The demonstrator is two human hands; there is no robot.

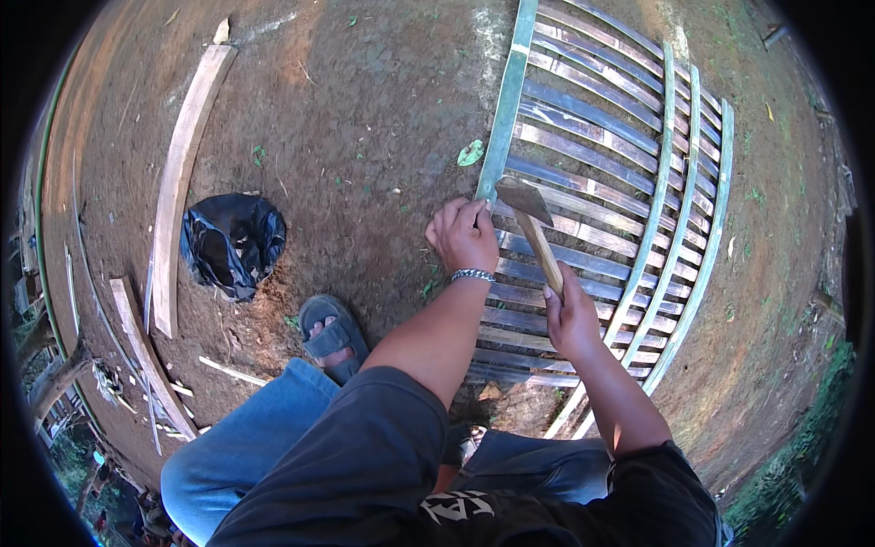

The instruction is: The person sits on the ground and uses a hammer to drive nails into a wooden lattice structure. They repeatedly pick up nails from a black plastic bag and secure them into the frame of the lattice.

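My right hand (574, 314) is wrapped round the wooden handle of a hatchet (540, 246). Its flat metal head hangs over the left edge of a bamboo slat panel (592, 189), close to my left hand (465, 237). The fingers of that left hand are bent and pinched together against the green bamboo strip (507, 100) along the panel's left side. Whatever sits between the fingertips is too small to make out. Dark split slats run across the panel under three lengthwise strips (660, 201) on its right.
A black plastic-lined round container (233, 244) stands on the dirt ground (365, 109) to the left. Beside it lie a long wooden plank (187, 164) and a shorter plank (150, 356). My sandalled foot (334, 335) is left of the panel. Green plants (802, 474) border the lower right.
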